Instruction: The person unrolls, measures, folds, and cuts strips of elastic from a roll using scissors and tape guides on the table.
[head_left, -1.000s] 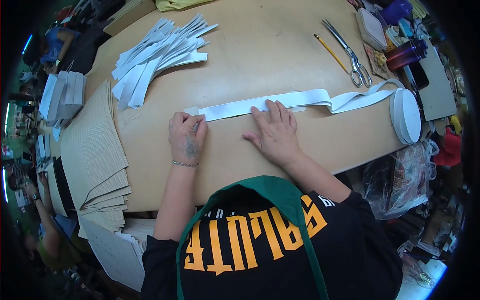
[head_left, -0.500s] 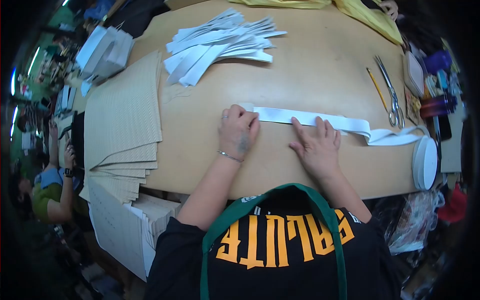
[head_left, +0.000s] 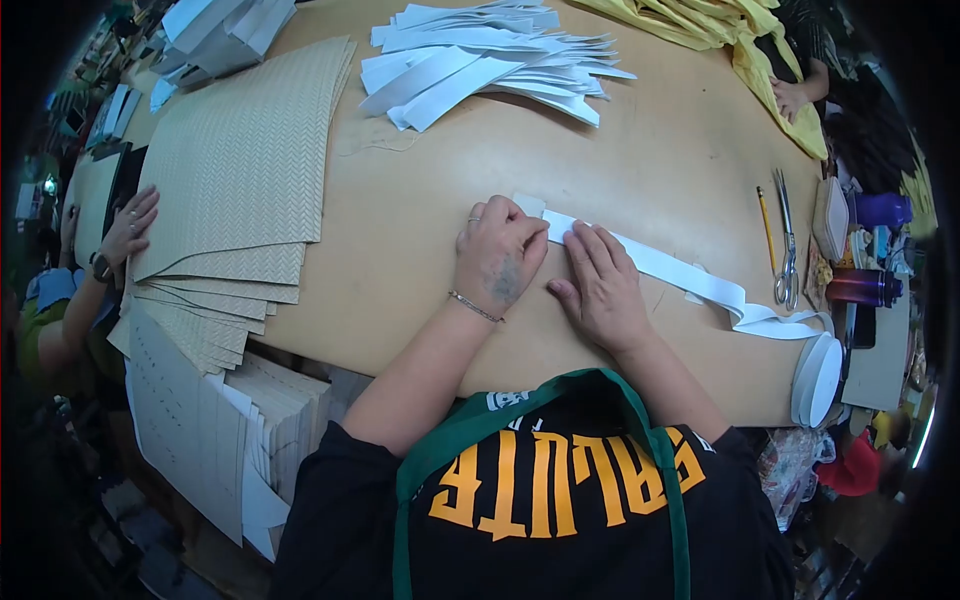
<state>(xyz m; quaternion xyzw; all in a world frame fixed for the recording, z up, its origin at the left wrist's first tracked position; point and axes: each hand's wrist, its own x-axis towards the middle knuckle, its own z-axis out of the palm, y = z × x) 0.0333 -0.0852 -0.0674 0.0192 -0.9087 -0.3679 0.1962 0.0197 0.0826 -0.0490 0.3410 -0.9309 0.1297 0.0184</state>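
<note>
A flat white band (head_left: 680,272), like wide elastic or tape, runs slantwise over the table from a white roll (head_left: 822,380) at the right edge. My left hand (head_left: 497,255) is closed at the band's free end, its thumb and forefinger pinched there. A small pale square piece (head_left: 529,205) lies just beyond those fingertips on the table. Fingers stretched out, my right hand (head_left: 606,290) rests flat on the band beside my left hand. Near the roll the band twists and buckles in loose folds.
Cut white strips (head_left: 500,60) are heaped at the back. Woven-textured beige sheets (head_left: 240,160) are stacked left, near another person's hand (head_left: 130,225). Scissors (head_left: 787,250) and a yellow pencil (head_left: 766,230) lie right. Yellow cloth (head_left: 690,25) is at the far corner, with another hand (head_left: 792,95).
My right hand has slid left along the band, closer to my left hand. The view has turned, so the band now slants more. At the left, another person's hand has come to the sheets.
</note>
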